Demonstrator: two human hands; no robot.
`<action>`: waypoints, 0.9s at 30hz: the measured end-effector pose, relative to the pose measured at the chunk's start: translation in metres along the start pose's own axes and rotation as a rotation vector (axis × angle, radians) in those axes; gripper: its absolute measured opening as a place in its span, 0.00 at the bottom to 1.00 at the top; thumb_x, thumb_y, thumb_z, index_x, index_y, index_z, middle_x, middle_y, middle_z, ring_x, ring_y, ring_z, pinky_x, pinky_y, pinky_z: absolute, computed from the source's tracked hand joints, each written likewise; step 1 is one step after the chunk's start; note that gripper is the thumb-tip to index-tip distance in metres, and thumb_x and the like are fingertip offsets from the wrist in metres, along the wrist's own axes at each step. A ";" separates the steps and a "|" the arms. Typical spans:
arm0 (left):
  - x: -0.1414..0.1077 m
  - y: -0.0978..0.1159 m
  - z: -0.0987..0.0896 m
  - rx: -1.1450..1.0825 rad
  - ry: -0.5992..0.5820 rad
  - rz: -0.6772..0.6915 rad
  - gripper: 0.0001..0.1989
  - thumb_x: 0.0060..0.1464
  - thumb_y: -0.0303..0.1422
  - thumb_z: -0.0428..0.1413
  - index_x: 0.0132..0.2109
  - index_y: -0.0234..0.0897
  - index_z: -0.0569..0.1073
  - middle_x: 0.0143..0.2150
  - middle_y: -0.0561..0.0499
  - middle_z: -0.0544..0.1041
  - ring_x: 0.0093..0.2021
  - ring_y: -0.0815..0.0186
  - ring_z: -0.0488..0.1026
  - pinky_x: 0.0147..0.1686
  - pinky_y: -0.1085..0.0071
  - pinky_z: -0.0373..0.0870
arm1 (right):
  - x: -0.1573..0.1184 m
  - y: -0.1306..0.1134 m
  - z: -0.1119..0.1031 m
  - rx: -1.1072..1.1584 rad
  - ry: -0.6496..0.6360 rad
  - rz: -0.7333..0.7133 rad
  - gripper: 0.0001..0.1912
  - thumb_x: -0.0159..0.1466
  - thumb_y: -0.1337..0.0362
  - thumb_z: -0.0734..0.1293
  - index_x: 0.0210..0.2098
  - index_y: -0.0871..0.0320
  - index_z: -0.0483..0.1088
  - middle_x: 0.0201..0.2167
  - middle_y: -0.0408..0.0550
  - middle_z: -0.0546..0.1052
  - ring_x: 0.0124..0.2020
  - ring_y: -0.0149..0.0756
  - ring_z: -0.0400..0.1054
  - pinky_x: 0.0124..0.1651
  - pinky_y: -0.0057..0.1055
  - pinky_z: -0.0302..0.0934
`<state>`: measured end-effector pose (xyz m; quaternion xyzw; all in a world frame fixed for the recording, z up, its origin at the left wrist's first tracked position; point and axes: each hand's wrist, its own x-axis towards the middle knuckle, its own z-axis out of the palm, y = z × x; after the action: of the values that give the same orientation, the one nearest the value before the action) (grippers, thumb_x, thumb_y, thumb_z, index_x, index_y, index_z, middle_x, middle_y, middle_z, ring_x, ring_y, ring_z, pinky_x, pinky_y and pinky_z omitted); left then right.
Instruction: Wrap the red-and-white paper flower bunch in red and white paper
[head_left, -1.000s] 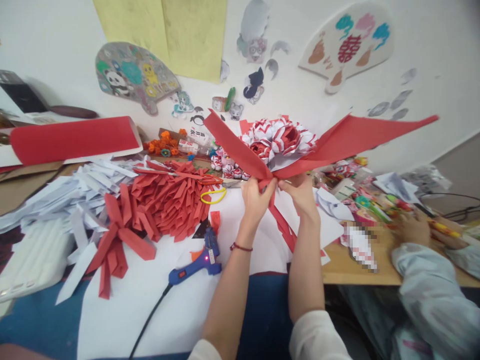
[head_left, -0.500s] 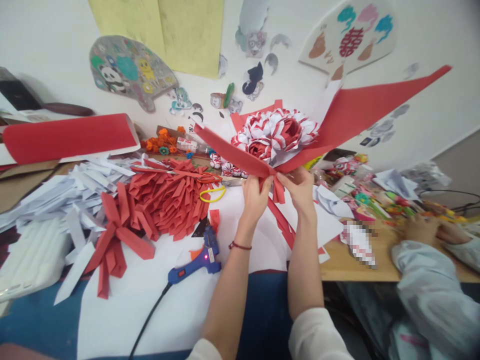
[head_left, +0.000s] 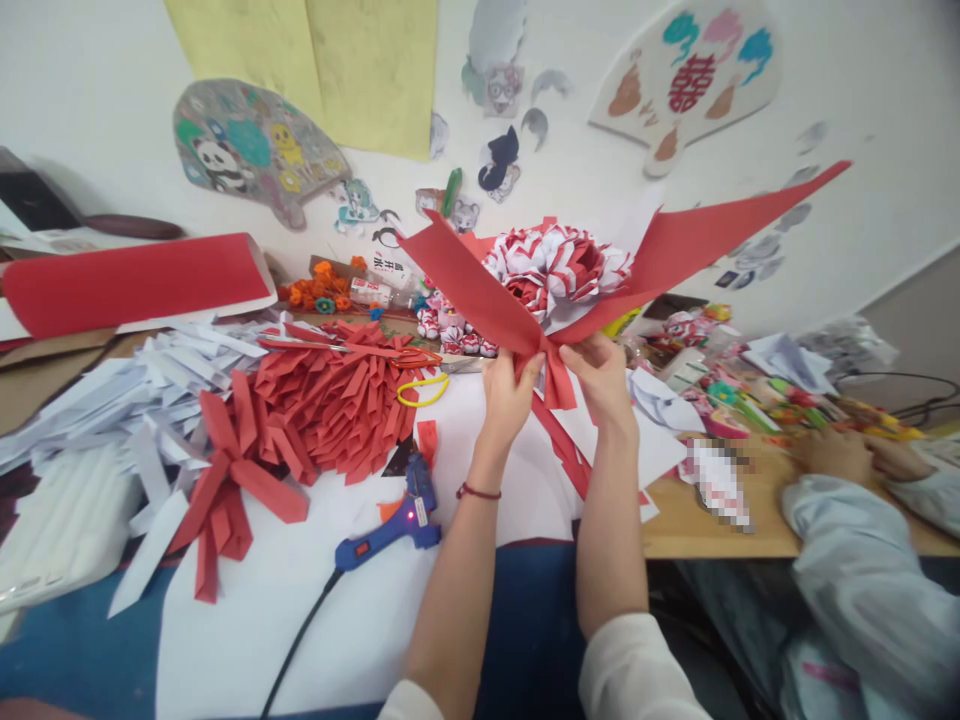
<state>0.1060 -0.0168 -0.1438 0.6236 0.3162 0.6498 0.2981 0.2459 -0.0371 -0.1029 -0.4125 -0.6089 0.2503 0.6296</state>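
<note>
One big red wrapper (head_left: pixel 705 240) flares before the worker, held up over white sheets (head_left: pixel 525 500). Left of it lie two heaps of paper strips: one red pile (head_left: pixel 337 400), one white pile (head_left: pixel 172 375). The wrapper holds red-and-white flowers (head_left: pixel 551 265) — three at least, I'd say, though petals overlap. One blue glue gun (head_left: pixel 386 538) lies nearer. The left hand (head_left: pixel 512 390) and right hand (head_left: pixel 604 378) both pinch the wrapper's gathered neck; the left wrist wears one cord bracelet (head_left: pixel 480 492).

Bright, diffuse light with soft shadows; edges stretched wide, co-worker's sleeve (head_left: pixel 862 590) blurred, a patch (head_left: pixel 718 484) over the desk (head_left: pixel 766 510) pixelated
</note>
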 end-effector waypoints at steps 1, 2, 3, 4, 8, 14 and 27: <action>0.000 0.000 0.000 0.006 0.001 -0.003 0.17 0.63 0.47 0.52 0.48 0.37 0.71 0.40 0.45 0.79 0.38 0.60 0.75 0.40 0.67 0.67 | 0.000 0.000 -0.001 0.008 0.006 0.004 0.20 0.55 0.53 0.76 0.45 0.52 0.74 0.45 0.48 0.78 0.47 0.42 0.73 0.57 0.41 0.67; 0.000 0.001 0.000 0.013 0.000 -0.007 0.17 0.63 0.46 0.52 0.48 0.37 0.71 0.40 0.45 0.79 0.38 0.60 0.75 0.40 0.67 0.67 | 0.001 0.001 -0.001 0.017 0.014 0.005 0.22 0.55 0.52 0.76 0.46 0.52 0.73 0.46 0.48 0.77 0.48 0.42 0.73 0.57 0.41 0.67; 0.000 0.001 0.000 0.020 -0.002 -0.014 0.17 0.63 0.46 0.52 0.48 0.37 0.71 0.41 0.45 0.79 0.39 0.60 0.75 0.41 0.67 0.67 | 0.001 0.001 -0.001 0.024 0.023 0.006 0.24 0.55 0.52 0.77 0.47 0.52 0.71 0.48 0.49 0.77 0.49 0.42 0.73 0.58 0.41 0.67; 0.000 0.002 0.000 0.026 -0.003 -0.021 0.17 0.63 0.46 0.52 0.47 0.37 0.71 0.41 0.45 0.79 0.39 0.60 0.75 0.41 0.67 0.67 | 0.001 0.001 -0.001 0.027 0.027 0.007 0.26 0.55 0.51 0.77 0.48 0.51 0.70 0.50 0.49 0.76 0.50 0.42 0.72 0.58 0.42 0.67; 0.001 0.003 -0.002 0.034 -0.006 -0.030 0.16 0.63 0.45 0.53 0.47 0.37 0.71 0.40 0.45 0.79 0.38 0.60 0.75 0.40 0.67 0.66 | 0.000 -0.002 0.003 0.013 -0.028 0.033 0.32 0.54 0.48 0.76 0.53 0.51 0.66 0.55 0.51 0.73 0.52 0.43 0.71 0.57 0.43 0.68; 0.000 0.002 -0.002 0.069 0.014 -0.058 0.16 0.62 0.46 0.53 0.47 0.38 0.71 0.37 0.46 0.78 0.37 0.60 0.75 0.39 0.68 0.65 | -0.002 -0.013 0.012 0.019 -0.087 0.031 0.36 0.51 0.50 0.78 0.54 0.50 0.65 0.52 0.51 0.74 0.52 0.44 0.71 0.56 0.43 0.68; 0.000 -0.002 -0.001 0.043 0.031 -0.035 0.18 0.62 0.47 0.53 0.47 0.37 0.71 0.39 0.45 0.78 0.38 0.60 0.75 0.41 0.67 0.67 | -0.003 -0.014 0.004 0.024 -0.092 0.008 0.30 0.52 0.56 0.79 0.50 0.52 0.68 0.50 0.49 0.76 0.51 0.43 0.72 0.58 0.41 0.66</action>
<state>0.1047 -0.0158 -0.1453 0.6141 0.3455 0.6473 0.2909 0.2394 -0.0461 -0.0934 -0.3952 -0.6326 0.2789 0.6049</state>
